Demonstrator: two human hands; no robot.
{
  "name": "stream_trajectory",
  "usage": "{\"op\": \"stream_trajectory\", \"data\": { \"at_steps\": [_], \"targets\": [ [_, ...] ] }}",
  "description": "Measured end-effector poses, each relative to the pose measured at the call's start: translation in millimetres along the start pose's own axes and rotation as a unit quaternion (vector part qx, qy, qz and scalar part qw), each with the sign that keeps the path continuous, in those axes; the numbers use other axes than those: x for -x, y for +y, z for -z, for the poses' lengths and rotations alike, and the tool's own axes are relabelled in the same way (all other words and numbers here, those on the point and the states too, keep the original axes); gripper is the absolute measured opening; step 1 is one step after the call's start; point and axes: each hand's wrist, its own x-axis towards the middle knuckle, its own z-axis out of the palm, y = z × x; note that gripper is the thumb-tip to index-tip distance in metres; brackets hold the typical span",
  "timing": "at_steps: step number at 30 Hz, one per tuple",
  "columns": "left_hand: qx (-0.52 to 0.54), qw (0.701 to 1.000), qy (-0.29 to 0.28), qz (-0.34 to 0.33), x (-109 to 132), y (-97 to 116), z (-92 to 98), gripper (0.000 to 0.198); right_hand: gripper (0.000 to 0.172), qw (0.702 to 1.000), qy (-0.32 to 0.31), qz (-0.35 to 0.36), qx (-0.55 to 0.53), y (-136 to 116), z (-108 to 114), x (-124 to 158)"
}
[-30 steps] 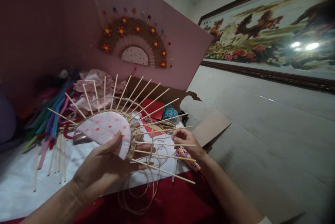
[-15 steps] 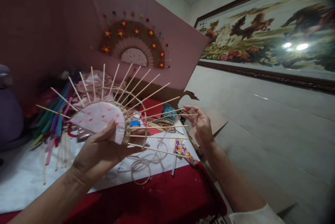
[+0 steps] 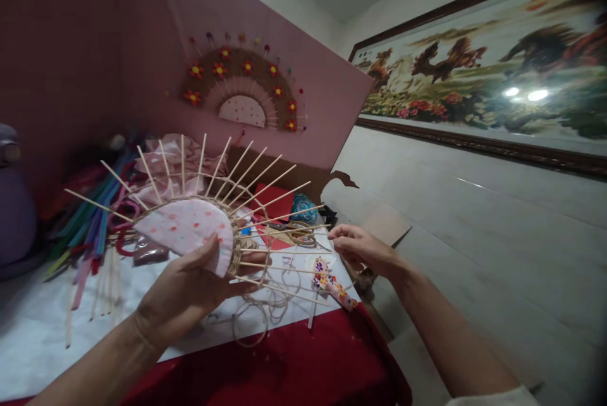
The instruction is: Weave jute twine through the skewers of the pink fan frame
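My left hand (image 3: 184, 295) grips a half-round fan piece (image 3: 190, 232) by its lower edge, thumb on the pink dotted fabric. Thin wooden sticks fan out from its woven rim, and a few rows of tan cord are wound between them. Just past the stick tips on the right, my right hand (image 3: 363, 249) has its fingers pinched together on the thin tan cord. The cord's slack lies in loose loops (image 3: 251, 320) on the table under the fan.
A finished fan with red flowers (image 3: 244, 93) hangs on the pink board behind. Coloured pipe cleaners (image 3: 90, 216), loose sticks (image 3: 102, 286), pink fabric (image 3: 165, 159), a teal yarn ball (image 3: 303, 207) and a patterned tool (image 3: 332, 282) lie on the white sheet (image 3: 38, 336) over red cloth (image 3: 294, 368). A framed horse painting (image 3: 474, 83) hangs on the right wall.
My right hand rose up and away with the cord, then dropped back toward the stick tips with its fingers closed. The cord loops on the table shrank. My left hand kept holding the fan.
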Motion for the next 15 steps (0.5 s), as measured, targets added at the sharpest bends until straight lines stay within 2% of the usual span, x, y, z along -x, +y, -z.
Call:
{"op": "stream_trajectory", "data": {
  "at_steps": [2, 5, 8, 10, 15],
  "targets": [
    [0.006, 1.000, 0.000, 0.011, 0.4, -1.4, -0.9, 0.037, 0.022, 0.999, 0.010, 0.005, -0.046, -5.0, 6.7, 1.4],
    [0.013, 1.000, -0.001, 0.027, 0.3, -3.8, -0.2, 0.035, 0.025, 0.988, 0.073, 0.058, -0.120, -15.3, 11.5, 3.2],
    [0.006, 0.999, -0.003, 0.039, -0.6, -6.0, 0.5, 0.034, 0.022, 0.979, 0.132, 0.119, -0.104, -24.8, 9.7, 6.2],
    [-0.008, 0.999, 0.003, 0.047, -0.8, -7.1, -0.5, 0.035, 0.019, 0.974, 0.140, 0.161, -0.076, -29.5, 6.6, 9.4],
    [-0.018, 0.997, 0.017, 0.073, -1.1, -9.5, -2.2, 0.039, 0.007, 0.959, 0.110, 0.251, -0.068, -39.0, -0.2, 18.3]
  ]
}}
